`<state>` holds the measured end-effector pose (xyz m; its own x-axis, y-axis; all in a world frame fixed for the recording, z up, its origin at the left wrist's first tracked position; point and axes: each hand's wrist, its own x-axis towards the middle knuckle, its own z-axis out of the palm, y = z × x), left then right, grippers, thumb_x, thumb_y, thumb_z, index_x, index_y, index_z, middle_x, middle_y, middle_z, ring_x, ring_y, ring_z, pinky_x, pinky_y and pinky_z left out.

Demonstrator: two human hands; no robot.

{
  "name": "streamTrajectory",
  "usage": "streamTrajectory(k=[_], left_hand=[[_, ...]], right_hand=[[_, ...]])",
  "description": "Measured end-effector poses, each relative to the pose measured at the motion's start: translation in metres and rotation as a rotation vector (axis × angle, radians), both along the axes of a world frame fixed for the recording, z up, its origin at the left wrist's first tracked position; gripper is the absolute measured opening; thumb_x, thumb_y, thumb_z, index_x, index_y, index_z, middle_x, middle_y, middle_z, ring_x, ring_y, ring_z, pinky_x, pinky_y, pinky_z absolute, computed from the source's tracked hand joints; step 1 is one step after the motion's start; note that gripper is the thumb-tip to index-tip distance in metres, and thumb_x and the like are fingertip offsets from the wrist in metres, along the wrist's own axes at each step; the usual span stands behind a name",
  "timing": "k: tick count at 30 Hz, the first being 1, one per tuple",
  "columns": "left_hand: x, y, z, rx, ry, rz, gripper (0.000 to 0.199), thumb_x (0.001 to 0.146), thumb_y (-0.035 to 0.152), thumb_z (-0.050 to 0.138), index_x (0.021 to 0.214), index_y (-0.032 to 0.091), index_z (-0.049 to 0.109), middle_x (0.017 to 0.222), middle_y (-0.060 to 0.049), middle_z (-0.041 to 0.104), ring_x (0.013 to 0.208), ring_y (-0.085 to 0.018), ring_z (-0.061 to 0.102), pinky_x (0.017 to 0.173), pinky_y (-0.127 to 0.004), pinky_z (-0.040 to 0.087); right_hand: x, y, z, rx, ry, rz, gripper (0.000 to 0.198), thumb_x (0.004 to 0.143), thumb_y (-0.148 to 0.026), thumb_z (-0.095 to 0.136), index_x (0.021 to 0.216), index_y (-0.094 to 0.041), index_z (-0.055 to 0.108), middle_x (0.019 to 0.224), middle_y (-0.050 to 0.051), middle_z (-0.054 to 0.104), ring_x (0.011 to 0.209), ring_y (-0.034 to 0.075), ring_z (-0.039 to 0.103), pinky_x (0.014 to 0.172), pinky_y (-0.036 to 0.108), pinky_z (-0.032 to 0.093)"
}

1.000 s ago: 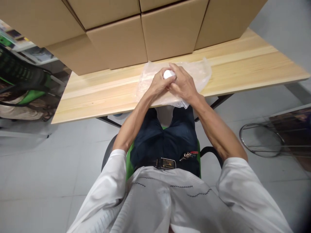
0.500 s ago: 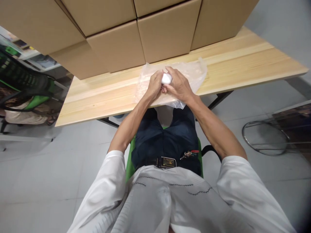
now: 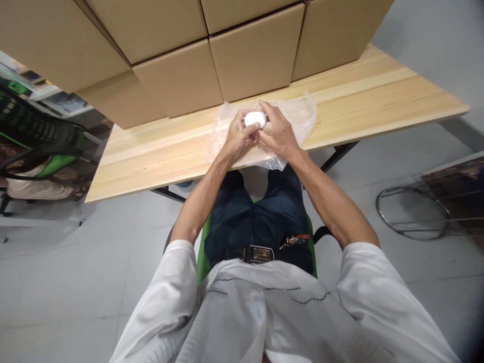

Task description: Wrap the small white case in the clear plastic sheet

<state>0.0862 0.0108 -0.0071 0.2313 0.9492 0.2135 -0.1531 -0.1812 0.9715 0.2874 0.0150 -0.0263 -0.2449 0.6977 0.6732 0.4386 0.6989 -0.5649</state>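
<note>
The bare left hand [image 3: 237, 133] has shifted its hold: half a second ago its fingers were bunched beside the small, smooth, rounded white object [image 3: 254, 118], and now its thumb lies across the near face. The object has turned broadside, showing more of its pale oval surface. The left grip is closed on its left end. The bare right hand [image 3: 280, 132] has changed little; its grip cups the right end between thumb and fingers. The work in hand thus seems to be handling or turning the object, with 2 hands sharing it. It is held above the near edge of the pale wooden tabletop [image 3: 381, 98].

As for containers, plain brown cardboard boxes [image 3: 181, 78] stand stacked along the far side; only their closed faces show, so their contents cannot be told. To their right and nearer, 1 clear, crinkled plastic bag or sheet [image 3: 300, 113] lies flat beneath both hands, a corner overhanging the edge.
</note>
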Motion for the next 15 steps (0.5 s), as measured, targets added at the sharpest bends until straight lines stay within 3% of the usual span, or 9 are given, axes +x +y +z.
streamTrajectory(k=[6, 11, 15], left_hand=[[-0.0013, 0.0001, 0.0012, -0.041, -0.040, -0.029, 0.061, 0.103, 0.056, 0.104, 0.148, 0.030, 0.072, 0.130, -0.007, 0.086, 0.116, -0.030, 0.092, 0.094, -0.045, 0.078], [-0.0035, 0.0006, -0.0009, -0.002, -0.053, -0.107, 0.078, 0.095, 0.065, 0.113, 0.152, 0.034, 0.071, 0.114, -0.002, 0.087, 0.089, -0.021, 0.084, 0.084, -0.041, 0.077], [-0.0019, -0.0021, -0.0003, -0.063, -0.036, -0.062, 0.081, 0.097, 0.066, 0.112, 0.156, 0.031, 0.069, 0.115, -0.004, 0.087, 0.103, -0.028, 0.093, 0.091, -0.046, 0.081]], right_hand=[[0.0009, -0.0009, 0.0019, -0.094, 0.214, 0.045, 0.064, 0.114, -0.085, 0.080, 0.155, -0.035, 0.086, 0.154, 0.010, 0.090, 0.149, 0.043, 0.086, 0.135, 0.073, 0.070], [0.0000, -0.0014, 0.0036, -0.153, 0.393, 0.105, 0.046, 0.113, -0.075, 0.085, 0.132, -0.034, 0.089, 0.132, 0.005, 0.091, 0.137, 0.036, 0.089, 0.129, 0.066, 0.074], [-0.0005, -0.0006, 0.0040, -0.217, 0.483, 0.131, 0.041, 0.108, -0.070, 0.094, 0.124, -0.034, 0.085, 0.122, 0.004, 0.089, 0.134, 0.033, 0.089, 0.126, 0.060, 0.076]])
